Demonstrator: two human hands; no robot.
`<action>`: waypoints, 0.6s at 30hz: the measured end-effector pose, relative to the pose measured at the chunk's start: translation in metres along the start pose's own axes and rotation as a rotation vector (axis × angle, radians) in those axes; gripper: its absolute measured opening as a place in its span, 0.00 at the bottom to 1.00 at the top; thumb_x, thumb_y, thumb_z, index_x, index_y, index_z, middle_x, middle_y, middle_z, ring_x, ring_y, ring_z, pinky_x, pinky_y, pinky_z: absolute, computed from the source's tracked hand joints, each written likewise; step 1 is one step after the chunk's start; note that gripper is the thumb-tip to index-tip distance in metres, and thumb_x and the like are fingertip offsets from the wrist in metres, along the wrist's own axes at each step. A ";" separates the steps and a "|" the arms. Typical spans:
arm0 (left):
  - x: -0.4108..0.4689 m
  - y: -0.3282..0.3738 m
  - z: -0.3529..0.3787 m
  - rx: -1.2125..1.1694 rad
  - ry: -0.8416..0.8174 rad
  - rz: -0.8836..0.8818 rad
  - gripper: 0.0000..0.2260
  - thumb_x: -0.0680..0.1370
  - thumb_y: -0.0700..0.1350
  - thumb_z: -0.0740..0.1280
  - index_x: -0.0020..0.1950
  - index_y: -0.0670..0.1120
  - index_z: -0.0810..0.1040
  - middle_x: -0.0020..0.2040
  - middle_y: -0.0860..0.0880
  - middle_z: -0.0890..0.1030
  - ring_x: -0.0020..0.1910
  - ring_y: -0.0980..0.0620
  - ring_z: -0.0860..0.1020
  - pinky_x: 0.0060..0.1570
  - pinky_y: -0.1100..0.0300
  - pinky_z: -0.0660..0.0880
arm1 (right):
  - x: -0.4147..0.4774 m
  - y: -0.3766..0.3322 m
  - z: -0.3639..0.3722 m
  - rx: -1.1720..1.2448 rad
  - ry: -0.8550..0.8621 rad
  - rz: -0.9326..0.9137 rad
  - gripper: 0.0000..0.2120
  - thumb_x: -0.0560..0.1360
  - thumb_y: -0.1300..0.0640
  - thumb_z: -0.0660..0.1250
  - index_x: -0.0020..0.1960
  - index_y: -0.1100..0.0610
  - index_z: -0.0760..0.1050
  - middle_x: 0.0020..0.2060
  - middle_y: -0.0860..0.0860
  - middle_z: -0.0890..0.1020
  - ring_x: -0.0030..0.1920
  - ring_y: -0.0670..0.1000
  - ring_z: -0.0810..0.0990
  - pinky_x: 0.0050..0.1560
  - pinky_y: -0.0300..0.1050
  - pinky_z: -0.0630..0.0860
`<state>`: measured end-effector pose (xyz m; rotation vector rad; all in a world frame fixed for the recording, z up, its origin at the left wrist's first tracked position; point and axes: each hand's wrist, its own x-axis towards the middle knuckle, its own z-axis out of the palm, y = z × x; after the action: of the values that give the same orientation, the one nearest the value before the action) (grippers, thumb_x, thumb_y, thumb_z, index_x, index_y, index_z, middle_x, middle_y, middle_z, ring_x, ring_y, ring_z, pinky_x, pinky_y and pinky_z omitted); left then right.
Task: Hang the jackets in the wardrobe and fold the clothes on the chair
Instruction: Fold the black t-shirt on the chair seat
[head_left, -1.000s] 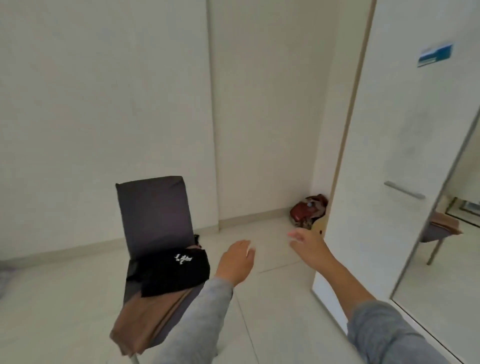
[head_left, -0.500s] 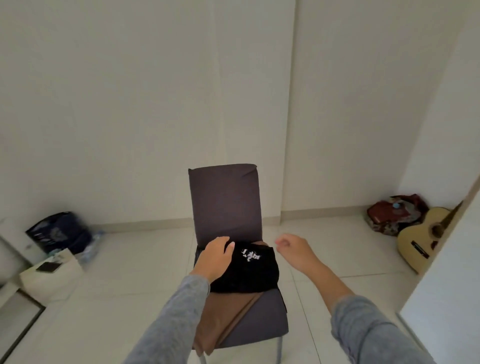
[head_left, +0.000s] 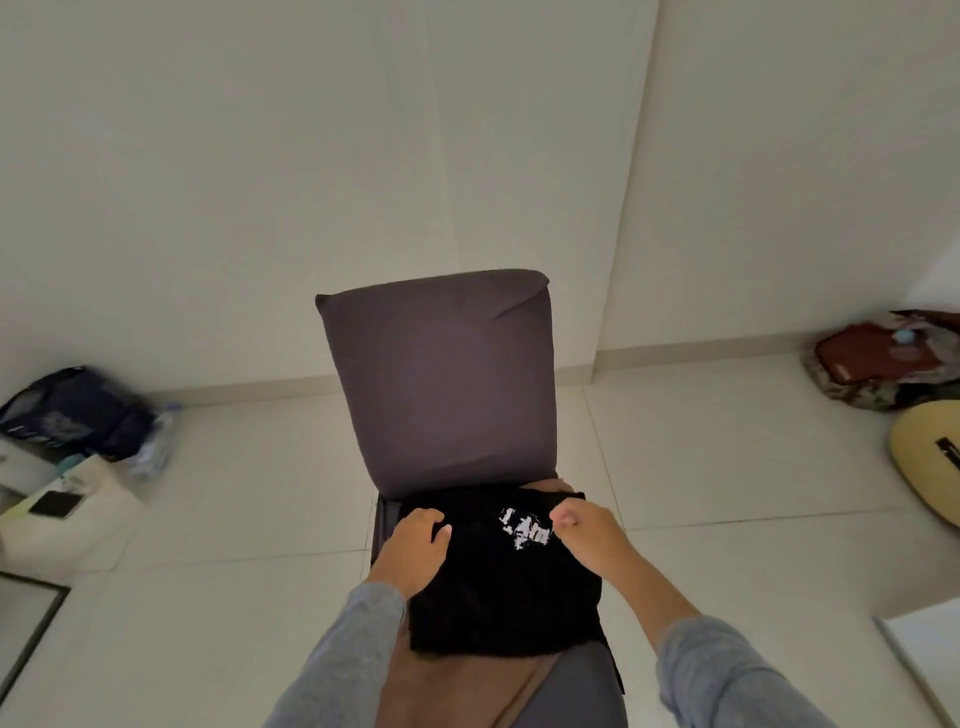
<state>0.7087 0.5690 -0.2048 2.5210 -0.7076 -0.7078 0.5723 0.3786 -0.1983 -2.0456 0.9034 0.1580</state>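
Observation:
A grey chair (head_left: 441, 379) stands in front of me against the white wall. On its seat lies a black garment (head_left: 498, 592) with a white print, on top of a brown garment (head_left: 447, 691) that hangs over the seat's front. My left hand (head_left: 415, 551) rests on the black garment's far left corner, fingers curled onto the cloth. My right hand (head_left: 587, 535) pinches the black garment's far right corner beside the print.
A dark blue bag (head_left: 72, 410), a plastic bottle (head_left: 153, 441) and a white box (head_left: 62, 509) sit on the floor at the left. At the right lie a red bag (head_left: 883, 358) and a guitar (head_left: 930, 462). A white panel edge (head_left: 924, 660) shows at the lower right.
My view swung left from the wardrobe door to the chair and came closer. Both hands went from open in the air down onto the black garment's far corners.

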 end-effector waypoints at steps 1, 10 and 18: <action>0.018 -0.004 0.012 0.008 -0.032 -0.010 0.18 0.82 0.49 0.57 0.69 0.45 0.69 0.68 0.48 0.70 0.67 0.50 0.69 0.67 0.55 0.66 | 0.017 0.012 0.007 -0.007 -0.018 0.036 0.11 0.77 0.62 0.55 0.52 0.57 0.76 0.50 0.54 0.79 0.49 0.52 0.76 0.50 0.43 0.71; 0.143 -0.027 0.103 0.033 -0.140 0.010 0.17 0.79 0.43 0.62 0.68 0.43 0.70 0.67 0.47 0.71 0.65 0.49 0.71 0.67 0.54 0.67 | 0.115 0.108 0.096 -0.058 -0.115 0.212 0.16 0.75 0.63 0.60 0.62 0.58 0.72 0.59 0.54 0.74 0.58 0.53 0.74 0.57 0.46 0.73; 0.219 -0.019 0.170 0.246 -0.116 0.153 0.21 0.79 0.42 0.59 0.73 0.47 0.64 0.72 0.50 0.66 0.71 0.50 0.64 0.66 0.51 0.63 | 0.200 0.128 0.120 -0.237 0.109 0.006 0.26 0.74 0.62 0.64 0.70 0.58 0.64 0.68 0.52 0.67 0.65 0.55 0.70 0.60 0.52 0.73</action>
<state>0.7803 0.4149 -0.4245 2.6227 -1.0748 -0.7576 0.6606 0.3159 -0.4415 -2.2888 0.9974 0.1642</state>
